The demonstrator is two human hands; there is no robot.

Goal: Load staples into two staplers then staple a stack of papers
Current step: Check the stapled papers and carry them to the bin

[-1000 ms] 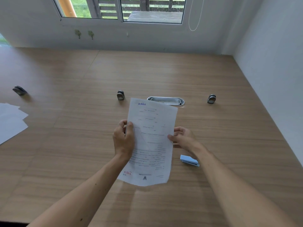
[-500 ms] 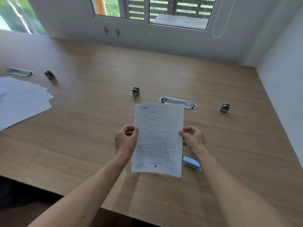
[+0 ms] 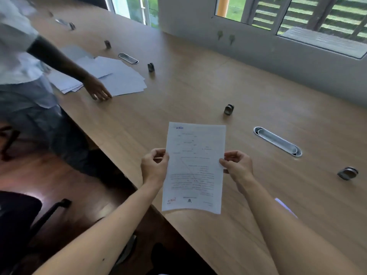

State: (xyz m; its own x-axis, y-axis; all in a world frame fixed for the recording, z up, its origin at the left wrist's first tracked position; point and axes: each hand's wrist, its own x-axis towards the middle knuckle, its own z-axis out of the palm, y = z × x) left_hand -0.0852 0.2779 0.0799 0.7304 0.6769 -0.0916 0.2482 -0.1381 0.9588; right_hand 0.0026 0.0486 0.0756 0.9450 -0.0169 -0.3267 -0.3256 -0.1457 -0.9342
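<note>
I hold a printed stack of papers [image 3: 195, 167] upright above the wooden table [image 3: 198, 86]. My left hand [image 3: 154, 165] pinches its left edge and my right hand [image 3: 237, 165] pinches its right edge, both about halfway up the sheet. A light blue stapler [image 3: 286, 209] lies on the table behind my right forearm, blurred and mostly hidden. A second stapler is not visible.
Another person [image 3: 23, 62] stands at the left, one hand [image 3: 98, 92] on spread white sheets [image 3: 119, 76]. Oval cable grommets [image 3: 278, 140] [image 3: 128, 58] and small dark metal fittings [image 3: 228, 109] [image 3: 348, 173] [image 3: 151, 67] sit on the table. A dark chair [image 3: 29, 221] is lower left.
The view has swung to the left, bringing the other person, the spread sheets and the table's near edge into sight. My hands still hold the papers the same way.
</note>
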